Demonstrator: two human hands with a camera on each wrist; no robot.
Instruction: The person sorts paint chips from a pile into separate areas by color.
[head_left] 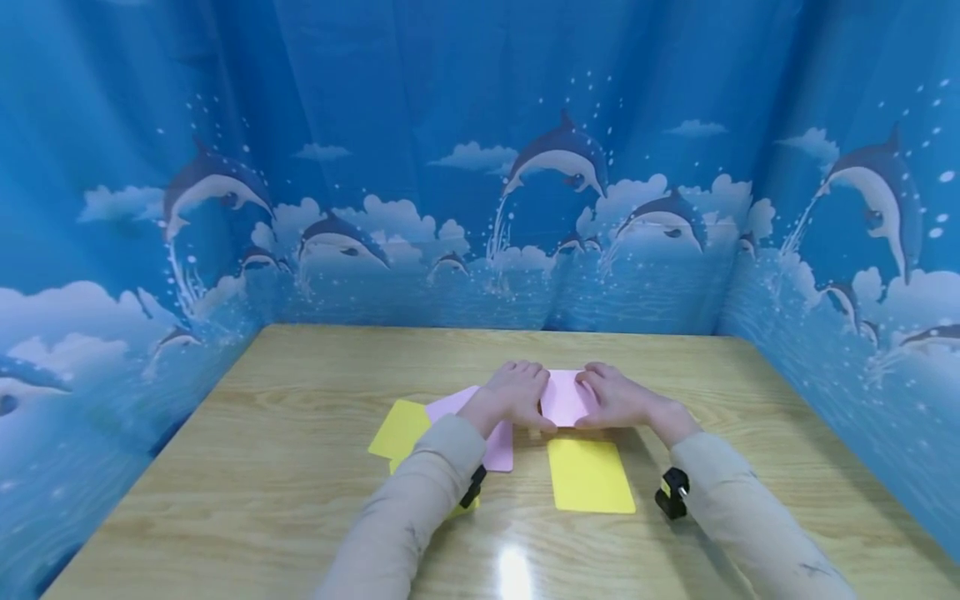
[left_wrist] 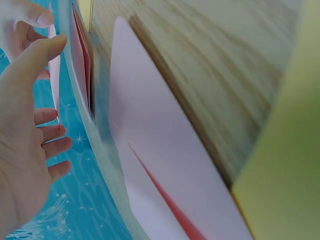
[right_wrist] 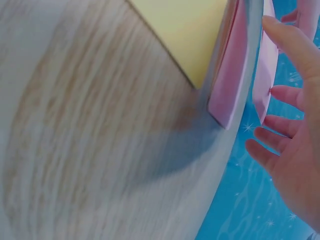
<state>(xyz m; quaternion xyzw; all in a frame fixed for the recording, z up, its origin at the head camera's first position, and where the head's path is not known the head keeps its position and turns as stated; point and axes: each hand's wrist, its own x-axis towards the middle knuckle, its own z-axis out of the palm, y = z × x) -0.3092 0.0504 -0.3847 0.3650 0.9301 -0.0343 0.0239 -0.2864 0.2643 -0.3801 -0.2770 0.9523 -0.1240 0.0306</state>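
Note:
Between both hands is a pink paper card (head_left: pixel 566 400), held up off the table in the wrist views. My left hand (head_left: pixel 517 396) grips its left edge between thumb and fingers. On the opposite edge, my right hand (head_left: pixel 618 398) pinches it the same way. Below the held card, another pink card (right_wrist: pixel 230 75) lies on the table, its layers slightly parted in the left wrist view. A yellow sheet (head_left: pixel 591 475) lies just nearer to me. Under my left forearm are a second pink piece (head_left: pixel 498 450), which looks folded, and a yellow sheet (head_left: pixel 401 429), both partly hidden.
The wood-grained table (head_left: pixel 285 467) carries all the papers. Behind it and along both sides hangs a blue curtain (head_left: pixel 420 125) printed with dolphins and clouds. A black wrist strap (head_left: pixel 672 493) sits at the right sleeve.

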